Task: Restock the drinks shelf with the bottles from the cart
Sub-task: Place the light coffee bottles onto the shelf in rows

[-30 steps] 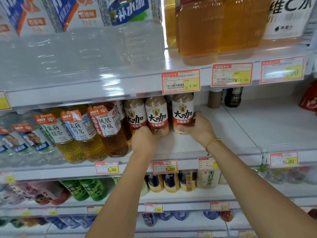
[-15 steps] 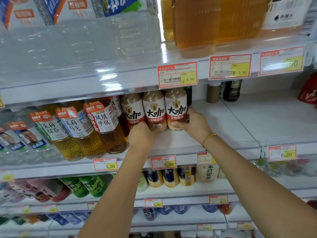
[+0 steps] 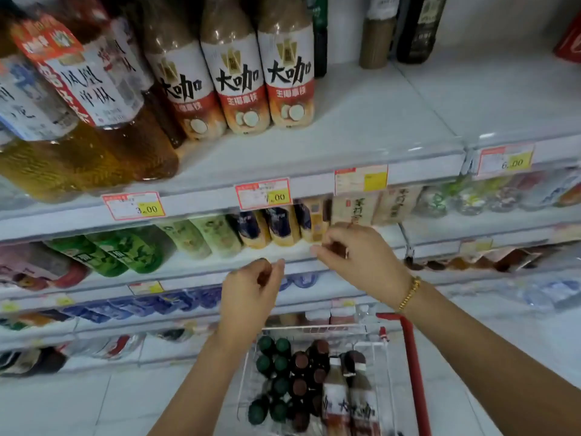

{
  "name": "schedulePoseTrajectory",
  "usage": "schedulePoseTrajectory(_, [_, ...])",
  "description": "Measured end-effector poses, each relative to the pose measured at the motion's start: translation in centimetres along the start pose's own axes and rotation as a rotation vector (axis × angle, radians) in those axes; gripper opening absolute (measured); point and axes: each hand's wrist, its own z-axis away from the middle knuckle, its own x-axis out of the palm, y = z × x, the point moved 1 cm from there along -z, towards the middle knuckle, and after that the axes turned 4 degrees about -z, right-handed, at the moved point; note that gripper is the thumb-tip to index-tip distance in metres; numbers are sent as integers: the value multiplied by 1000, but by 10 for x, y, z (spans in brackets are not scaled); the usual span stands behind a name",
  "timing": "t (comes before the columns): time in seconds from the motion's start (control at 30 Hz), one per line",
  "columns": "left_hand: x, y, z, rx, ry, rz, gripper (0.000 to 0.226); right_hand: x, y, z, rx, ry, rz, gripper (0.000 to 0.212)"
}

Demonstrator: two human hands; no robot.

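Observation:
Three brown coffee bottles [image 3: 287, 73] with white and red labels stand side by side on the white shelf [image 3: 361, 133]. My left hand [image 3: 251, 294] and my right hand [image 3: 358, 256] hang in front of the lower shelves, below those bottles, with fingers loosely curled and nothing in them. A gold bracelet circles my right wrist. Below my hands, the wire cart [image 3: 317, 332] with a red handle holds several bottles with green and brown caps [image 3: 298, 372], plus two coffee bottles [image 3: 349, 401] of the same kind.
Amber tea bottles [image 3: 103, 121] crowd the shelf left of the coffee bottles. Bare shelf runs to their right, with dark bottles [image 3: 418, 29] at the back. Price tags [image 3: 262, 193] line the shelf edge. Lower shelves hold green and other drinks [image 3: 125, 247].
Both hands have let go of the coffee bottles on the shelf and dropped down toward the cart. The view has tilted downward, so the cart now shows.

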Motion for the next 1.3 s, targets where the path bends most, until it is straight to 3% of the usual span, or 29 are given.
schedulePoseTrajectory(0.1, [53,-53,38,-228,-236,-9,23,50,48,50,268,-319,-40,24])
schedulePoseTrajectory(0.33, [148,-119,104,-615,-618,-37,11,145,145,142,780,-755,76,33])
schedulePoseTrajectory(0.43, [193,-138,125,-723,-779,-19,30,167,169,168,918,-879,85,43])
schedulePoseTrajectory(0.53, [231,-144,147,-801,-889,42,27,184,187,187,1010,-926,73,46])
schedulePoseTrajectory(0.6, [256,-148,167,-861,-948,48,46,194,192,196,1031,-937,42,43])
schedulePoseTrajectory(0.83, [306,-143,208,-924,-728,46,86,220,206,210,977,-1027,89,24])
schedulePoseTrajectory(0.9, [313,-148,212,-926,-702,29,89,224,209,210,940,-963,61,23])
schedulePoseTrajectory(1.17, [285,-169,196,-923,-713,76,51,227,207,200,847,-1114,188,26])
schedulePoseTrajectory(1.3, [263,-184,181,-888,-675,137,43,234,206,202,849,-1111,198,45])
